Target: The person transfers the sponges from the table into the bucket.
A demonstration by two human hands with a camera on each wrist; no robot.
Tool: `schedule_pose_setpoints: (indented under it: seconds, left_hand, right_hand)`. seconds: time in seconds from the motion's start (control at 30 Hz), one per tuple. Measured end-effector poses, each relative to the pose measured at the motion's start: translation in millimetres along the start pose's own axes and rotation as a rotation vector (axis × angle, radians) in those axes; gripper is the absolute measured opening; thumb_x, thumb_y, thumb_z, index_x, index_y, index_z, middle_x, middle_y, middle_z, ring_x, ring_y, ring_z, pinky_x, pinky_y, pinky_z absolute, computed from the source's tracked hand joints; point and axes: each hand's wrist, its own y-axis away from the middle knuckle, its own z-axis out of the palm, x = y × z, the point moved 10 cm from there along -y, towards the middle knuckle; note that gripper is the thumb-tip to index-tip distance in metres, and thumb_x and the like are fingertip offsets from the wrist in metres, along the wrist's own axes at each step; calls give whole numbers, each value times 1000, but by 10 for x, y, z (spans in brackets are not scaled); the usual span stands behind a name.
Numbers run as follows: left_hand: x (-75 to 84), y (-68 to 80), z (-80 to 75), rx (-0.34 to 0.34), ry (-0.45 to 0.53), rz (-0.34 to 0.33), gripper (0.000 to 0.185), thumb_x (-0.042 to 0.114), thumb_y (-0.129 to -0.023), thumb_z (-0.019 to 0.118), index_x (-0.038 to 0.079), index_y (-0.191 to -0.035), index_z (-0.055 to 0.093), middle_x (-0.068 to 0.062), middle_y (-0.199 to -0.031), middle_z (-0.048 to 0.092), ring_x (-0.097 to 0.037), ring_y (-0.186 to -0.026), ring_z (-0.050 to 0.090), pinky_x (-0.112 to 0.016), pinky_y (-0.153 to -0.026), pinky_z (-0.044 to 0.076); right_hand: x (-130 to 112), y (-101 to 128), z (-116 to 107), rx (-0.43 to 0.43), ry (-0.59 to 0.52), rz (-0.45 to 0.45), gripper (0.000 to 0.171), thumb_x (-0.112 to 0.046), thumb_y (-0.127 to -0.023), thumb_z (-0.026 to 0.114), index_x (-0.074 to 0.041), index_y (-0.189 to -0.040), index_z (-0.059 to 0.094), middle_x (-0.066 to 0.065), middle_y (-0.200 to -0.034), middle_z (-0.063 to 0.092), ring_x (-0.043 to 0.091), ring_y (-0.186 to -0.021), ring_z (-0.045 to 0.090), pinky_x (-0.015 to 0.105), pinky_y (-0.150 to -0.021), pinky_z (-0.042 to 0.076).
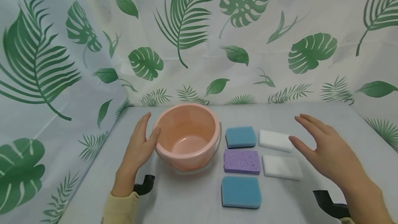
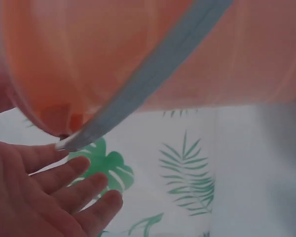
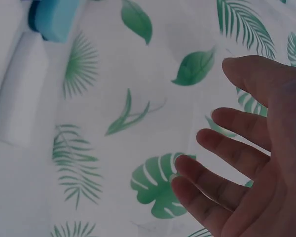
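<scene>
A pink bucket point(image 1: 186, 160) stands upright on the white table, its inside bare in the head view. My left hand point(image 1: 140, 146) is at the bucket's left rim, thumb over the edge and fingers straight. In the left wrist view the bucket's grey handle point(image 2: 148, 81) slants down the side, its end close to the fingertips. On the right, my right hand point(image 1: 326, 151) hovers with fingers spread and nothing in them. Nearest to it are two white sponges, a far one point(image 1: 275, 140) and a near one point(image 1: 282, 167).
Left of the white sponges, a column holds a blue sponge point(image 1: 240, 137), a purple sponge point(image 1: 242, 161) and another blue sponge point(image 1: 241, 192). Leaf-patterned white sheeting point(image 1: 192, 75) closes off the back and sides. A black wrist mount point(image 1: 331, 205) sits below the right hand.
</scene>
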Motion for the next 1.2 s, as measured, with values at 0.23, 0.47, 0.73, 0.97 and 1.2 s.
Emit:
schedule_pose_setpoints:
  seconds: [0.23, 0.47, 0.73, 0.97, 1.2]
  left_hand:
    - [-57, 32, 60, 71, 130, 11, 59, 27, -103, 55, 1, -153, 39, -19, -155, 39, -35, -141, 39, -54, -111, 35]
    - [-175, 95, 155, 124, 370, -85, 54, 26, -104, 54, 8, -153, 42, -10, -156, 42, -27, -141, 39, -51, -116, 27]
    - [-203, 114, 267, 142, 548, -100, 62, 24, -101, 56, 8, -157, 33, -10, -161, 32, -26, -149, 23, -54, -119, 12]
    - [-166, 96, 292, 185, 642, -69, 63, 12, -97, 55, 6, -156, 35, -10, -160, 34, -25, -148, 27, -49, -118, 22]
    - [-185, 84, 339, 216, 664, -100, 65, 1, -91, 47, 7, -155, 37, -8, -160, 35, -24, -147, 30, -48, -116, 28]
  right_hand:
    - [-330, 24, 12, 101, 0, -123, 55, -11, -80, 80, -2, -130, 62, 19, -129, 60, 44, -116, 56, 64, -85, 47]
    - [-528, 40, 264, -15, -39, -165, 52, -16, -82, 81, -4, -130, 64, 19, -124, 65, 42, -111, 62, 61, -83, 51]
    - [-926, 252, 900, -366, -104, -275, 51, -33, -89, 76, -10, -133, 64, 8, -124, 67, 30, -112, 64, 50, -88, 54]
    - [-1113, 499, 1317, -550, -120, -386, 70, -55, -86, 72, -18, -143, 56, 1, -135, 58, 29, -121, 56, 55, -96, 48]
    - [-1168, 571, 1353, -510, -82, -430, 76, -64, -85, 69, -19, -145, 54, 2, -134, 55, 27, -118, 54, 55, -93, 48]
